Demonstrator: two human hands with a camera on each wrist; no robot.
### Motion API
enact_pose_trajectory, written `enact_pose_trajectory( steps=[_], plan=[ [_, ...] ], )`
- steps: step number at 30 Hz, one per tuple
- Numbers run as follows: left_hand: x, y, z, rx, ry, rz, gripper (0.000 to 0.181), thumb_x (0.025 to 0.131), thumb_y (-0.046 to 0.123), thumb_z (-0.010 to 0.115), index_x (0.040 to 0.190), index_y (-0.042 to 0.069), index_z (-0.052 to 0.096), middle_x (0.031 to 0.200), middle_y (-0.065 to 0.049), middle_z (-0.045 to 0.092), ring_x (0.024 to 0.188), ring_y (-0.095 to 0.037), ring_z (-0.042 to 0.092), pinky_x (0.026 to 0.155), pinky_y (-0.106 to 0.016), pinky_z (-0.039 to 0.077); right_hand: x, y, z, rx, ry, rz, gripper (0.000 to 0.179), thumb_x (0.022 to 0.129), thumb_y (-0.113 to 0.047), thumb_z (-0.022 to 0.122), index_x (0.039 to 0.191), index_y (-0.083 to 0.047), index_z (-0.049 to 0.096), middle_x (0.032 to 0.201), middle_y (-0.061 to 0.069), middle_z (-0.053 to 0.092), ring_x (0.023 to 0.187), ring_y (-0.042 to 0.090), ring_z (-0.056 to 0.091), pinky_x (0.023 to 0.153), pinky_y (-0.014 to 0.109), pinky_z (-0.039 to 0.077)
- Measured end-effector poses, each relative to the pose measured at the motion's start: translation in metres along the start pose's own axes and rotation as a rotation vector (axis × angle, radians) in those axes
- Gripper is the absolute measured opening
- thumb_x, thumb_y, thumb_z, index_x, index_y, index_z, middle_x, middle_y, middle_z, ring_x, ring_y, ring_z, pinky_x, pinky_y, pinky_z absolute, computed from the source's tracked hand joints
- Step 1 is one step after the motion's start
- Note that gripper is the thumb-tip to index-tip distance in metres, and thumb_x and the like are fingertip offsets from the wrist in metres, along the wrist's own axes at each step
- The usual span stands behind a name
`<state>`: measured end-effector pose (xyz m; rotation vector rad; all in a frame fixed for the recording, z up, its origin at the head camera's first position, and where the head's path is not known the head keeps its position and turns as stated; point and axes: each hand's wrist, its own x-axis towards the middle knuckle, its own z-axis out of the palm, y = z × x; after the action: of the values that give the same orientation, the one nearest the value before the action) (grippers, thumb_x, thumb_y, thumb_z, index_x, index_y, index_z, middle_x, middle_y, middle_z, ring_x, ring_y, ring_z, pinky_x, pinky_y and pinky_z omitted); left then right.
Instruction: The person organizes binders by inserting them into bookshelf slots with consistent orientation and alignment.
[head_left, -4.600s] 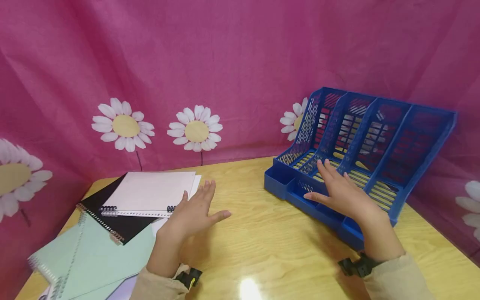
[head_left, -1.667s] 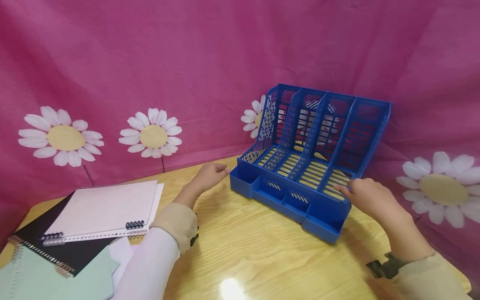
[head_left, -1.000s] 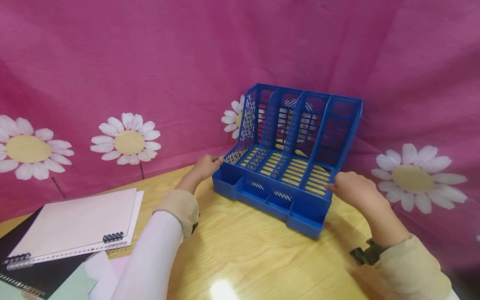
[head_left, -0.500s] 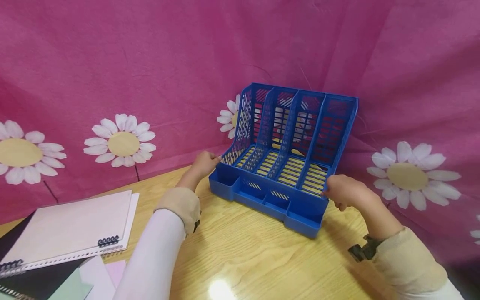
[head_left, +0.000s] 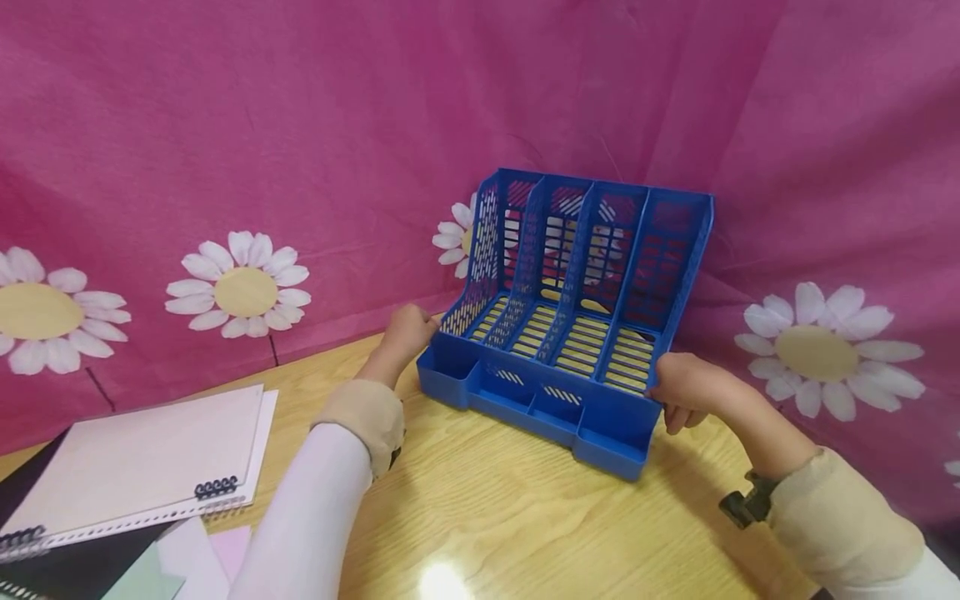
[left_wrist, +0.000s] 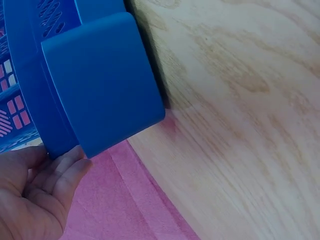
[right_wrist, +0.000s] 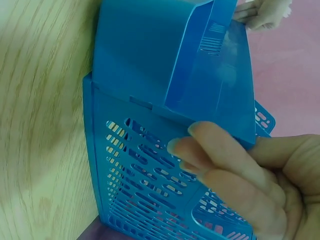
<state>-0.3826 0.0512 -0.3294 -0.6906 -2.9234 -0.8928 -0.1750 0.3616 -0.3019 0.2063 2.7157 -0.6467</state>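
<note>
A blue plastic file organizer (head_left: 555, 350), with upright dividers and small bins along its front, stands on the wooden table, its back close to the curtain. My left hand (head_left: 407, 332) pinches its left side edge near the front; thumb and fingers meet at the corner beside the end bin (left_wrist: 105, 85) in the left wrist view. At the opposite end my right hand (head_left: 693, 385) holds the right side rim. In the right wrist view its fingers (right_wrist: 235, 170) curl against the slotted side wall (right_wrist: 145, 170), while the thumb goes over the rim, partly hidden.
Stacked spiral notebooks lie at the left: a pale pink one (head_left: 150, 458) over a black one (head_left: 90, 562), with a mint-green corner (head_left: 146, 575) and a lilac sheet (head_left: 232, 546) below. A pink daisy-print curtain (head_left: 360, 125) hangs behind the table (head_left: 510, 517).
Both hands, earlier spread in the air over the table, have come to the organizer's two sides and taken hold. The head view has turned right. Over the last half second the organizer barely shifts.
</note>
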Motion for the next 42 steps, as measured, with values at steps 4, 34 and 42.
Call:
enact_pose_trajectory(
  steps=[4, 34, 42],
  plan=[
    [-0.003, -0.001, -0.004, 0.037, -0.022, -0.057, 0.035, 0.092, 0.015, 0.055, 0.061, 0.002, 0.064, 0.052, 0.002, 0.05, 0.058, -0.015, 0.049, 0.054, -0.023, 0.038, 0.002, -0.005, -0.001, 0.002, -0.029, -0.009, 0.03, 0.093, -0.004, 0.05, 0.066, 0.005, 0.058, 0.057, 0.011, 0.067, 0.055, 0.023, 0.068, 0.051, 0.031, 0.056],
    [-0.019, 0.012, -0.038, 0.005, -0.598, -0.278, 0.023, 0.091, 0.004, 0.055, 0.104, -0.016, 0.055, 0.088, -0.026, 0.068, 0.075, -0.031, 0.071, 0.066, -0.033, 0.059, 0.009, -0.004, -0.01, 0.023, -0.095, -0.006, 0.029, 0.094, -0.015, 0.042, 0.101, 0.01, 0.055, 0.06, 0.015, 0.066, 0.053, 0.024, 0.066, 0.052, 0.039, 0.057],
    [-0.03, 0.004, -0.046, 0.003, -0.714, -0.298, 0.023, 0.092, 0.004, 0.05, 0.102, -0.016, 0.057, 0.089, -0.026, 0.068, 0.065, -0.025, 0.071, 0.07, -0.035, 0.058, 0.017, -0.008, -0.013, -0.009, -0.11, 0.013, 0.02, 0.088, -0.004, 0.042, 0.078, 0.003, 0.058, 0.057, 0.015, 0.066, 0.053, 0.023, 0.067, 0.051, 0.037, 0.057]
  ],
)
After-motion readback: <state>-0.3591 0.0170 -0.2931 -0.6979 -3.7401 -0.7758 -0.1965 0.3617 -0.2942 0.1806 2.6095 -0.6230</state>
